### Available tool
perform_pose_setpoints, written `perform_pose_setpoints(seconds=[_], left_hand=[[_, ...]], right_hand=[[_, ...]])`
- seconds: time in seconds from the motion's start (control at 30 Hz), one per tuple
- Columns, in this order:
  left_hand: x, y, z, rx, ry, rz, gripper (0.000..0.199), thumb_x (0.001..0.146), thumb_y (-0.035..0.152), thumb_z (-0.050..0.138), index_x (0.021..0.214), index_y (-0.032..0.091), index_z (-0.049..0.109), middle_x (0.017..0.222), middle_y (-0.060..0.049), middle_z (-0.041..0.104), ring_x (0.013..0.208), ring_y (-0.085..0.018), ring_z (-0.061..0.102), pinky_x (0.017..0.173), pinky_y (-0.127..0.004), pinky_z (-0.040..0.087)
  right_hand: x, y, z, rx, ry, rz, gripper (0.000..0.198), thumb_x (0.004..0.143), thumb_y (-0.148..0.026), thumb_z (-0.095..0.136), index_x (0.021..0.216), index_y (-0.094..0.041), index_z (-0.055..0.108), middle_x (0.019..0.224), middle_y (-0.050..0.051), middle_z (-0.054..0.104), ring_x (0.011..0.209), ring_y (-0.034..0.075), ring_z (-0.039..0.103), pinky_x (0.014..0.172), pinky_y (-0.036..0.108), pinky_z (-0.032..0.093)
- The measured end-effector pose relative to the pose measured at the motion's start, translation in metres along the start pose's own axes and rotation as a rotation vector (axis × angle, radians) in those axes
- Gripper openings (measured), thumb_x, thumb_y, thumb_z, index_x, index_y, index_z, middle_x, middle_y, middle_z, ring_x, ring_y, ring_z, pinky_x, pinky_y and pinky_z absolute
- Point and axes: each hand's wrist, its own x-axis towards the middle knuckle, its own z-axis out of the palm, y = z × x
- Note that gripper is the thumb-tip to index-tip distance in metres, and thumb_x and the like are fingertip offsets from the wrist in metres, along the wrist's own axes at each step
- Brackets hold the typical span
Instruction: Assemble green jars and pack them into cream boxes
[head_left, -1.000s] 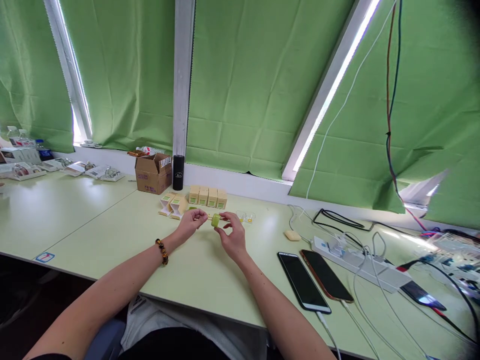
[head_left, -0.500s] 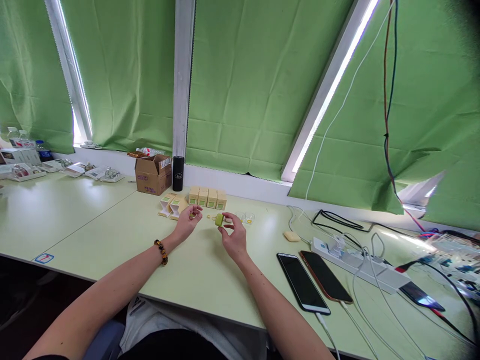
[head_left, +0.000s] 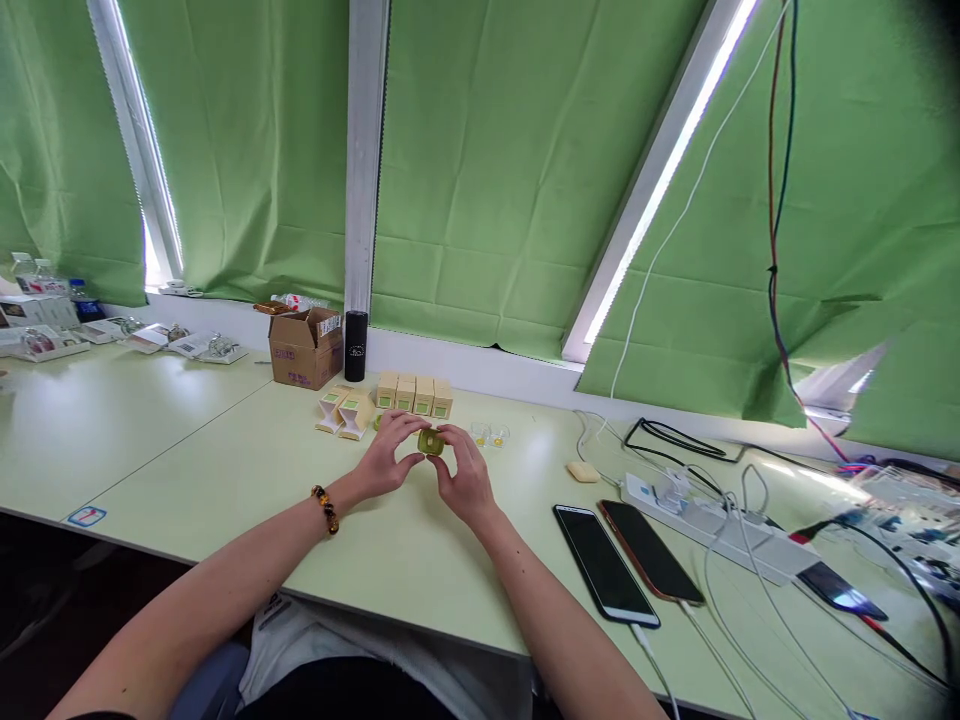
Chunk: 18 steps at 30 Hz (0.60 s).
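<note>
Since the earlier frame, the left hand (head_left: 386,462) had come across to meet the small, rounded, olive-green case (head_left: 430,442), which had shifted slightly leftward with the right hand (head_left: 466,478). The case sat between the two hands, its left edge pinched by the left thumb and fingers, its right edge by the right ones. Just beyond the right hand stood small, clear, rounded containers (head_left: 498,435) with yellow inside; beyond the left, a row of pale-yellow card boxes (head_left: 415,395). The case looked like light, stiff plastic, perhaps smooth enough to slip, and a thin rim might have cracked if forced. Its opposite side edges seemed the best hold, under gentle fingertip pressure.
</note>
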Motion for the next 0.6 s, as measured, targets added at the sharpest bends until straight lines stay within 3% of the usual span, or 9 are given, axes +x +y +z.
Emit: perform_pose_setpoints(seconds=[0.17,0.6], left_hand=[[0.001,-0.004,-0.0007,0.023,0.023,0.033,0.046,0.09,0.025,0.07,0.135,0.025,0.062,0.124,-0.013,0.067,0.127,-0.032,0.049,0.108,-0.056,0.044],[0.0,-0.0005,-0.0008,-0.005,0.052,0.042,0.042,0.089,0.025,0.071,0.13,0.025,0.066,0.121,-0.012,0.069,0.125,-0.032,0.052,0.11,-0.055,0.041]], right_hand=[[0.0025,0.0014,-0.0051,-0.047,-0.04,-0.061,0.031,0.097,-0.017,0.055,0.126,-0.028,0.062,0.132,0.015,0.063,0.123,0.029,0.063,0.1,0.053,0.058],[0.0052,-0.0008,-0.0089,-0.087,-0.089,-0.119,0.035,0.099,-0.016,0.052,0.129,-0.028,0.064,0.132,0.016,0.059,0.123,0.031,0.061,0.097,0.053,0.059]])
